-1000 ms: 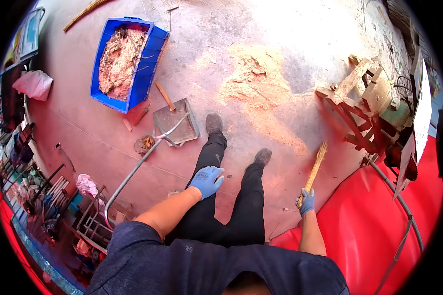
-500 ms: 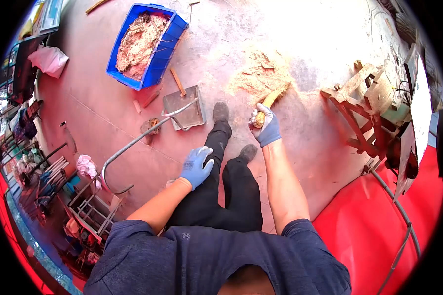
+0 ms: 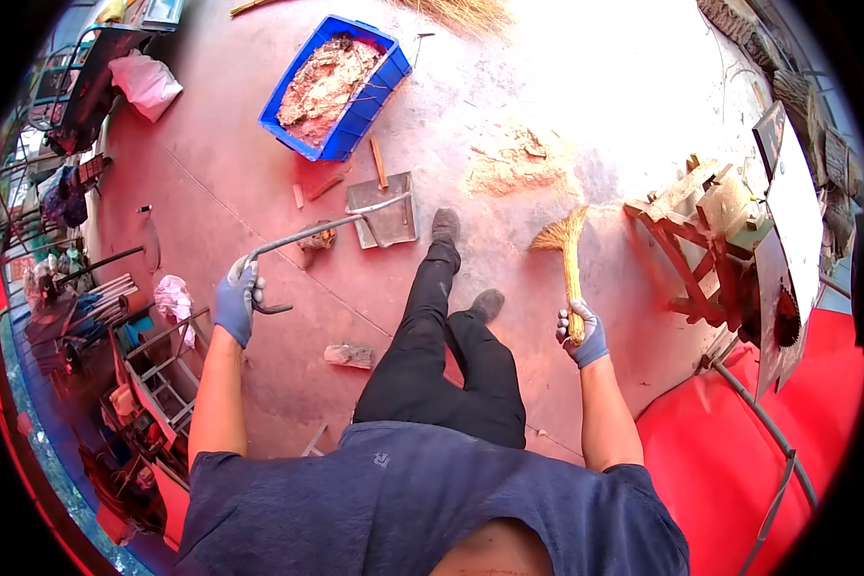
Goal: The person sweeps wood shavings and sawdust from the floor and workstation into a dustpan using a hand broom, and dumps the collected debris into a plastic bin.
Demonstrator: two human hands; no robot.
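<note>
My left hand point(image 3: 235, 300), in a blue-grey glove, is wrapped round the bent metal handle point(image 3: 302, 233) of a square dustpan point(image 3: 384, 211) that lies on the floor ahead of my feet. In my gloved right hand point(image 3: 583, 332) is the stem of a short straw broom point(image 3: 572, 269), its bristles fanned out toward the upper left. Beyond the broom, pale sawdust point(image 3: 520, 163) is spread on the floor. A blue bin point(image 3: 394, 75) filled with sawdust and scraps stands behind the dustpan.
On the right stand a dusty wooden frame point(image 3: 682, 240) with a toothed blade point(image 3: 787, 319) and a red sheet point(image 3: 739, 432). A wood chunk point(image 3: 349, 356) lies near my left leg. Racks and clutter point(image 3: 163, 374) line the left side; stacked logs point(image 3: 792, 91) are at the upper right.
My left hand has left my thigh and taken hold of the dustpan handle. My right hand has drawn the broom back from the sawdust toward the lower right.
</note>
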